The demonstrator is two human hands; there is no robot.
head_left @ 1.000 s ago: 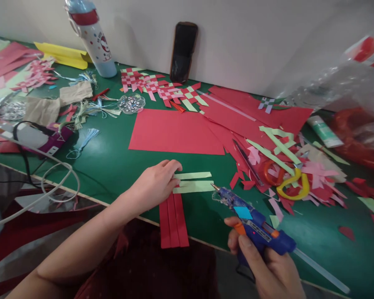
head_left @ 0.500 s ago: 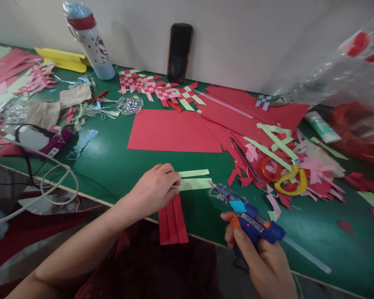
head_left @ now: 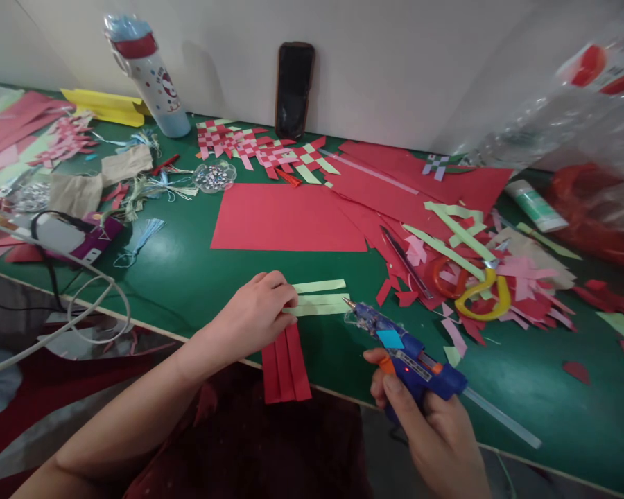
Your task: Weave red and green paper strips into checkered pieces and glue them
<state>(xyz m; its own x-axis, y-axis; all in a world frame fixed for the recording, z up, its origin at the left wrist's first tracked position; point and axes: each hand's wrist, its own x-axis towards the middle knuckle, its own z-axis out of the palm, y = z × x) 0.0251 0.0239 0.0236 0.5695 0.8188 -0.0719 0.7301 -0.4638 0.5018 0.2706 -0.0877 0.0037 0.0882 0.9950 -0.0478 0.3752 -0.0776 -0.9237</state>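
My left hand [head_left: 265,308] is closed on paper strips near the table's front edge. Red paper strips [head_left: 286,367] hang from under it over the edge, and light green paper strips [head_left: 322,303] stick out to its right. The place where they meet is hidden under my fingers. In my right hand [head_left: 421,423] is a blue hot glue gun [head_left: 405,353] with an orange trigger, a red light and a clear glue stick [head_left: 504,419] at its back. Its nozzle points left, at the right ends of the green strips; whether it touches them I cannot tell.
Behind my hands lies a red paper sheet [head_left: 291,218]. Scissors [head_left: 483,291] lie among paper scraps at the right. Woven paper pieces [head_left: 260,149], a dish of beads [head_left: 214,177], a phone [head_left: 294,90] and a bottle [head_left: 153,83] stand or lie farther back. Cables [head_left: 98,277] cross at the left.
The glue gun has shifted slightly left and up in the picture, along with a small shift of the whole view. My left hand keeps its hold on the strips.
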